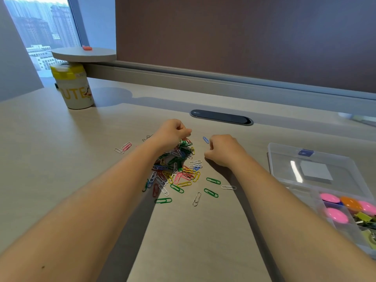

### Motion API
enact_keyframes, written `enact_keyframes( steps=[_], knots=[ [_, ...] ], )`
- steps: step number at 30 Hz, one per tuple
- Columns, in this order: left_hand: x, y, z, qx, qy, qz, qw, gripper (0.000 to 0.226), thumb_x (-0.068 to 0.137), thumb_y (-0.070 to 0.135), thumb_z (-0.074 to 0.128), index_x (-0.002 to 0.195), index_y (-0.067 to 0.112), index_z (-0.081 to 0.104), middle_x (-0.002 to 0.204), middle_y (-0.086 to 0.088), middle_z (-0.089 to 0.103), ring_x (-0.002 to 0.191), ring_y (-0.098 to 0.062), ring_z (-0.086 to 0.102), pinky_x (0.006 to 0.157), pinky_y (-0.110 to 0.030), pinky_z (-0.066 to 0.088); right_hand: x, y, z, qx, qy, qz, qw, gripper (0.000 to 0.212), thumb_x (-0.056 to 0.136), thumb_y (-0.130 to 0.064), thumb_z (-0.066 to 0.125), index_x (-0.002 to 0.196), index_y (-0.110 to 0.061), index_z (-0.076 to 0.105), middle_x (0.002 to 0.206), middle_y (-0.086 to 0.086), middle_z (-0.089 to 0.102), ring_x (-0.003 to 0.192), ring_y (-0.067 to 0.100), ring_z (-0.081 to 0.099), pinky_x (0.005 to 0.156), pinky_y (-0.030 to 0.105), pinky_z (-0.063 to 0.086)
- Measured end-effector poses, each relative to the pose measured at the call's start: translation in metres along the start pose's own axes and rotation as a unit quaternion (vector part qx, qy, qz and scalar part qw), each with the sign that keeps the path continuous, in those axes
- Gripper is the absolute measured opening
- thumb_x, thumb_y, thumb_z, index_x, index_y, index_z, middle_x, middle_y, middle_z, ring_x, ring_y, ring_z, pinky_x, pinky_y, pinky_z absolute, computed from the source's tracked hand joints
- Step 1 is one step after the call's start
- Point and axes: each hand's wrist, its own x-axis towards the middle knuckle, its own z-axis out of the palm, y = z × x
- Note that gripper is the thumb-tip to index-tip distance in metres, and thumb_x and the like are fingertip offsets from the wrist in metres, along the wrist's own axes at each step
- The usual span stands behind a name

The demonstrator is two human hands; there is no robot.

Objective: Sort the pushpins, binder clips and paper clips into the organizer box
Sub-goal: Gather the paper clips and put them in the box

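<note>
A heap of coloured paper clips (179,169) lies mid-desk, with loose ones scattered around it. My left hand (173,133) sits on the far end of the heap, fingers curled down into the clips and gripping some. My right hand (221,149) is curled just right of the heap, its fingertips pinching one end of a blue paper clip (205,139). The clear organizer box (284,180) stands open at the right, lid laid back. Its compartments hold pink and orange pushpins (335,215) and yellow-green binder clips (366,218).
A white cup with a yellow lid (76,90) stands at the back left under a round shelf (83,54). A dark oval cable port (221,117) is set in the desk behind my hands. A partition wall (244,37) closes the far edge.
</note>
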Motion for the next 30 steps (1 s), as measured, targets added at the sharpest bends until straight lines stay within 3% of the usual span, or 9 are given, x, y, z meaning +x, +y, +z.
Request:
enact_keyframes(
  steps=[4, 7, 10, 12, 20, 23, 25, 30],
  knots=[
    [-0.003, -0.002, -0.004, -0.014, 0.003, -0.007, 1.0, 0.032, 0.096, 0.017, 0.046, 0.065, 0.015, 0.042, 0.065, 0.004, 0.046, 0.053, -0.006, 0.035, 0.048, -0.017, 0.027, -0.001, 0.002, -0.004, 0.031, -0.009, -0.005, 0.999, 0.003, 0.086, -0.009, 0.051, 0.084, -0.008, 0.048, 0.09, 0.013, 0.053, 0.083, 0.031, 0.056, 0.072, 0.036, 0.047],
    [-0.006, -0.004, -0.009, -0.031, 0.013, -0.016, 0.999, 0.031, 0.096, 0.016, 0.045, 0.065, 0.014, 0.043, 0.069, 0.003, 0.05, 0.053, -0.006, 0.037, 0.048, -0.017, 0.028, 0.0, 0.005, 0.0, 0.143, 0.002, 0.006, 0.99, 0.018, 0.086, -0.004, 0.051, 0.07, -0.01, 0.046, 0.082, 0.013, 0.056, 0.074, 0.028, 0.064, 0.068, 0.035, 0.056],
    [-0.009, -0.005, -0.016, -0.067, 0.021, -0.035, 0.997, 0.03, 0.097, 0.018, 0.044, 0.067, 0.013, 0.045, 0.071, 0.002, 0.051, 0.051, -0.01, 0.033, 0.042, -0.015, 0.029, -0.003, 0.006, 0.003, 0.384, 0.014, 0.058, 0.921, 0.022, 0.088, -0.001, 0.05, 0.068, -0.009, 0.044, 0.062, 0.01, 0.051, 0.041, 0.013, 0.054, 0.04, 0.022, 0.051],
    [-0.013, -0.005, -0.022, -0.097, 0.025, -0.047, 0.994, 0.03, 0.097, 0.019, 0.044, 0.068, 0.013, 0.046, 0.07, 0.0, 0.051, 0.05, -0.011, 0.03, 0.033, -0.011, 0.025, -0.007, 0.006, 0.0, 0.493, 0.025, 0.086, 0.866, 0.024, 0.089, -0.002, 0.05, 0.066, -0.008, 0.044, 0.057, 0.01, 0.047, 0.034, 0.011, 0.049, 0.032, 0.017, 0.045],
    [-0.042, 0.013, -0.023, -0.132, 0.025, -0.043, 0.99, 0.03, 0.097, 0.018, 0.045, 0.067, 0.012, 0.047, 0.071, -0.001, 0.053, 0.05, -0.011, 0.03, 0.031, -0.009, 0.022, -0.041, 0.012, -0.03, 0.629, 0.035, 0.104, 0.769, 0.027, 0.09, -0.001, 0.047, 0.065, -0.008, 0.044, 0.061, 0.006, 0.039, 0.045, 0.01, 0.035, 0.029, 0.01, 0.028],
    [-0.057, 0.023, -0.014, -0.137, 0.016, -0.031, 0.99, 0.03, 0.096, 0.017, 0.046, 0.067, 0.012, 0.049, 0.069, -0.001, 0.052, 0.048, -0.011, 0.029, 0.03, -0.009, 0.022, -0.061, 0.022, -0.04, 0.697, 0.042, 0.124, 0.705, 0.028, 0.091, -0.004, 0.045, 0.064, -0.008, 0.043, 0.062, 0.005, 0.039, 0.047, 0.01, 0.037, 0.029, 0.011, 0.032],
    [-0.066, 0.029, -0.005, -0.139, 0.005, -0.026, 0.99, 0.029, 0.096, 0.017, 0.046, 0.068, 0.011, 0.05, 0.065, -0.002, 0.05, 0.047, -0.011, 0.029, 0.028, -0.009, 0.024, -0.074, 0.031, -0.042, 0.733, 0.047, 0.134, 0.666, 0.027, 0.093, -0.01, 0.044, 0.066, -0.008, 0.044, 0.062, 0.006, 0.04, 0.036, 0.007, 0.044, 0.03, 0.012, 0.038],
    [-0.078, 0.029, 0.004, -0.115, 0.007, -0.031, 0.993, 0.028, 0.096, 0.021, 0.046, 0.069, 0.012, 0.051, 0.067, 0.0, 0.051, 0.048, -0.011, 0.03, 0.032, -0.011, 0.027, -0.09, 0.038, -0.036, 0.774, 0.021, 0.141, 0.616, 0.028, 0.095, -0.01, 0.038, 0.068, -0.005, 0.044, 0.066, 0.011, 0.047, 0.025, 0.005, 0.05, 0.032, 0.013, 0.045]
  ],
)
